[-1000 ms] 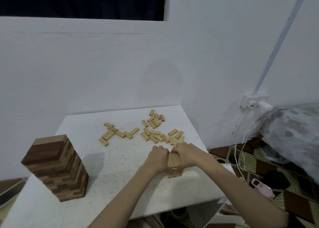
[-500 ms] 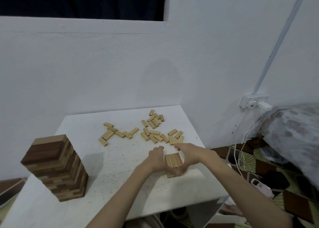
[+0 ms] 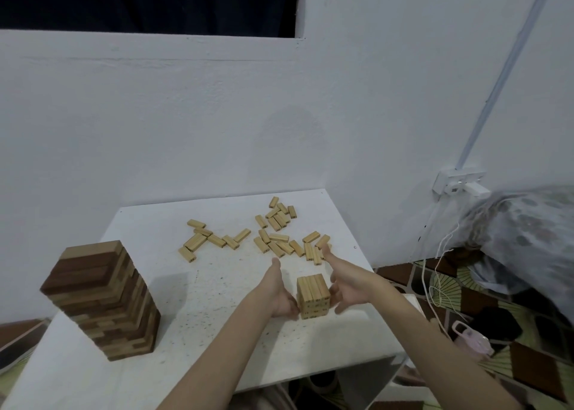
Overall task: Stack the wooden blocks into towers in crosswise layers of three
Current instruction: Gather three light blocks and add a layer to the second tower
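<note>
A short tower of light wooden blocks (image 3: 313,296) stands near the front right of the white table (image 3: 192,316), a few crosswise layers high. My left hand (image 3: 278,290) is on its left side with straight fingers, the lower fingers touching the stack. To the tower's right is my right hand (image 3: 344,280), fingers spread, a small gap from the blocks. Several loose light blocks (image 3: 273,234) lie scattered toward the table's back. A taller tower of dark and light blocks (image 3: 101,299) stands at the front left.
The table stands against a white wall. To its right hang white cables (image 3: 431,263) from a wall socket (image 3: 459,184). A patterned fabric bundle (image 3: 528,235) and a pink object (image 3: 472,338) lie on the patterned floor beside the table.
Both hands, cupped tightly round the small tower a second ago, have opened and drawn apart, baring its top layer. The tower stands unmoved.
</note>
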Available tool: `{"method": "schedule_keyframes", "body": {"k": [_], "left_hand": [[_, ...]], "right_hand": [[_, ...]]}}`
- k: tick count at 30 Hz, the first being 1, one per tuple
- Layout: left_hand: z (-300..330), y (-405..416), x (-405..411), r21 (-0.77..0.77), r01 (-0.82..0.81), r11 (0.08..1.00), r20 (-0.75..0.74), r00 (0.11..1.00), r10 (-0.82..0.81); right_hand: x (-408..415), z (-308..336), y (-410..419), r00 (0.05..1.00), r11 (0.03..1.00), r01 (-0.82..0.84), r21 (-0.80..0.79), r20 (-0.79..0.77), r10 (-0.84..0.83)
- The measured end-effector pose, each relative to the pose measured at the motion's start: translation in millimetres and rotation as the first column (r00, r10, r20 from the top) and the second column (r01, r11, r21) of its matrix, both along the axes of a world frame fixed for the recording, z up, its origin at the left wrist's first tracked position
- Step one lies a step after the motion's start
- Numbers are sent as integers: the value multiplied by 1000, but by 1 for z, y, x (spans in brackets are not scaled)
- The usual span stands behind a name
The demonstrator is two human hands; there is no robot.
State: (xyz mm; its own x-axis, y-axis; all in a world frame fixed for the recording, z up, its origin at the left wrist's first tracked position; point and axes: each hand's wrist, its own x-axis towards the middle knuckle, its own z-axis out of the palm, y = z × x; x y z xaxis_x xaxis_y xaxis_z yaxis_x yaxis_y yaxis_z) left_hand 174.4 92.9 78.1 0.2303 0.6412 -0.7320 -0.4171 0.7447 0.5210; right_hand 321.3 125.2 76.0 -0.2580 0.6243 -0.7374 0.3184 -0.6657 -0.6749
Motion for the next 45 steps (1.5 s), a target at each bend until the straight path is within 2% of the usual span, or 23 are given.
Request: {"method": "schedule_keyframes", "body": {"k": [6,12,14,16,19,22,25,28,31,35,39,45], "left_hand": [[-2,1,4,-19,-4,1000,22,1000,4],[-13,8,0,4,82,997,-6,997,-82],[-18,13,-5,35,119,992,-92,989,-116],[-24,21,-17,90,117,989,-272,958,-88],[-30,34,-45,279,191,941,-609,793,19],[-40,44,-75,367,243,898,-823,534,192],[-58,54,-98,411,225,883,-866,401,300],[-75,66,-113,449,226,864,-880,282,383],[-88,85,-128,430,220,875,-902,141,408],[-101,106,-141,369,206,906,-929,64,364],[-113,123,-157,274,169,947,-960,-14,281],[-113,141,-158,167,274,947,-984,-20,179]], "right_hand": [[-5,4,-2,998,999,-50,4,28,49],[-4,-2,3,998,999,-54,9,37,54],[-3,-5,9,997,998,-45,38,69,42],[0,-8,20,983,992,-50,118,181,28],[0,-11,38,933,947,-98,306,359,-19],[-1,-23,56,906,859,-173,483,420,-54],[-7,-38,76,866,803,-297,516,500,0],[-16,-53,91,812,835,-335,437,583,21],[-21,-69,112,759,820,-376,431,650,6],[-17,-93,134,724,740,-490,460,688,52],[-17,-107,147,679,546,-647,533,728,94],[-54,-111,158,598,388,-786,481,750,282]]}}
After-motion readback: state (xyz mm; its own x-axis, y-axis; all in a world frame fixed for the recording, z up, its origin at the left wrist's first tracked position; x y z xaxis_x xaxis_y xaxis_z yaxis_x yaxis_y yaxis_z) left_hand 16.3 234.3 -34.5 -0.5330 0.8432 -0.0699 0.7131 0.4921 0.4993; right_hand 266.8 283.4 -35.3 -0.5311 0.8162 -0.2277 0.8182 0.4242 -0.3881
